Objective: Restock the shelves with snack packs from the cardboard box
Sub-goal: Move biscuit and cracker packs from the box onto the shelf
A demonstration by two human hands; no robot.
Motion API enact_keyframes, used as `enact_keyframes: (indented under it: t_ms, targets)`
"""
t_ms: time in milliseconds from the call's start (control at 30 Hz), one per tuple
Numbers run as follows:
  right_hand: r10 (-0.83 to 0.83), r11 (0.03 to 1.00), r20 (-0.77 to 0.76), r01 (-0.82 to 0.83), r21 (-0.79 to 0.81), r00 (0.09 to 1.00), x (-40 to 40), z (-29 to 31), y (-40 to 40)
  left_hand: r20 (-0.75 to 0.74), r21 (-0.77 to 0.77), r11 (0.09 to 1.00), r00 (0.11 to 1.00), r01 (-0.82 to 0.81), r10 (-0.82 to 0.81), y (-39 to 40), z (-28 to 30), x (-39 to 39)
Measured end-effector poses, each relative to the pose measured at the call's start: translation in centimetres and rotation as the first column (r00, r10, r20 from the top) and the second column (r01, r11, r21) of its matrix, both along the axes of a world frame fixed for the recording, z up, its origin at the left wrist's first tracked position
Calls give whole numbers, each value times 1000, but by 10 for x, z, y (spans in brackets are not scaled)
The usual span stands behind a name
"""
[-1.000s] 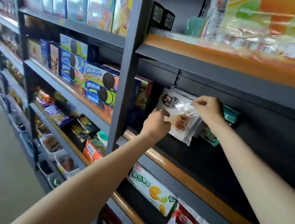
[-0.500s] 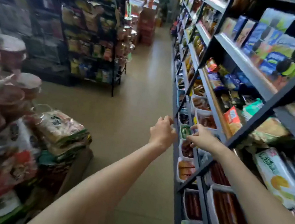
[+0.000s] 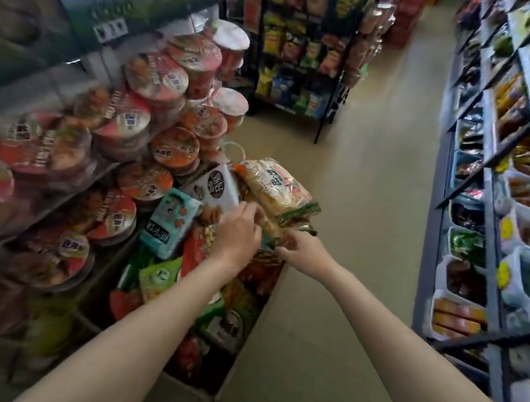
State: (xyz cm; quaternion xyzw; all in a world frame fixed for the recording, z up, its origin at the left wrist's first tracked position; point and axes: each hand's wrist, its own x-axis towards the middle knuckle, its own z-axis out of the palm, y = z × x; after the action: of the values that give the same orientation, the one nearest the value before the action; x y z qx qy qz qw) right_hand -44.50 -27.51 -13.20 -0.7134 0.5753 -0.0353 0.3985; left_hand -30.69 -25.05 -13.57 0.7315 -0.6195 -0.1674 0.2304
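Floor: I see a plain beige aisle floor [image 3: 371,213].
Right: dark metal shelving [image 3: 485,226].
Box: brown cardboard box [image 3: 240,346] heaped with packs.
Left hand [image 3: 236,237]: fingers curled on a white snack pack [image 3: 218,189].
Right hand [image 3: 304,250]: grip I can't tell.

dim, perhaps motion-blurred, warped edges

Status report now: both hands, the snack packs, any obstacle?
Left hand on the white snack pack in the cardboard box. Right hand at the box's right edge, grip unclear. Noodle bowls crowd the left.
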Motion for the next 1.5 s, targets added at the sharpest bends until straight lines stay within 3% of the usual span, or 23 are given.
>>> enact_keyframes:
  t_ms: [133,300,467,567,633,700,767,933,1000,1100,1233,1333,1400,1500]
  targets:
    - [-78,997,111,74,31,991,55,-19,6,-41,12,997,997,-70,70,-4,-7,55]
    - [-205,978,136,196,73,969,89,-34,11,-35,66,996,998,-58,60,-8,-12,96]
    - [-271,957,177,243,161,946,91,-25,11,-123,282,957,987,-64,103,-20,-11,96]
    - [-322,939,224,281,197,920,56,11,-2,-251,389,921,965,32,72,-28,1,84]
    - [-410,905,327,337,259,851,14,48,-3,-340,428,889,940,160,-6,-34,17,61]
    - [-497,867,433,420,268,752,-36,89,10,-506,446,838,861,315,-55,-36,40,25]
    - [-548,830,520,505,237,656,-88,124,35,-695,444,737,716,509,-75,-36,63,-17]
    - [-636,640,635,760,117,438,-202,186,132,-901,201,569,378,797,-212,-13,120,-142]
    - [-683,534,605,845,30,410,-240,201,176,-891,93,516,303,851,-339,6,144,-190]
    - [-794,408,420,897,-171,440,-290,223,252,-818,-13,473,262,881,-511,43,182,-264]
    - [-876,348,235,889,-300,422,-339,235,346,-651,-128,335,176,933,-739,116,227,-370]
    - [-890,317,214,884,-343,402,-364,242,408,-569,-203,96,-38,975,-821,186,260,-446]
    - [-891,258,271,896,-360,365,-379,249,446,-539,-258,-7,-150,966,-829,231,280,-483]
    - [-899,57,400,952,-300,180,-398,263,499,-568,-310,-88,-259,947,-781,285,306,-519]
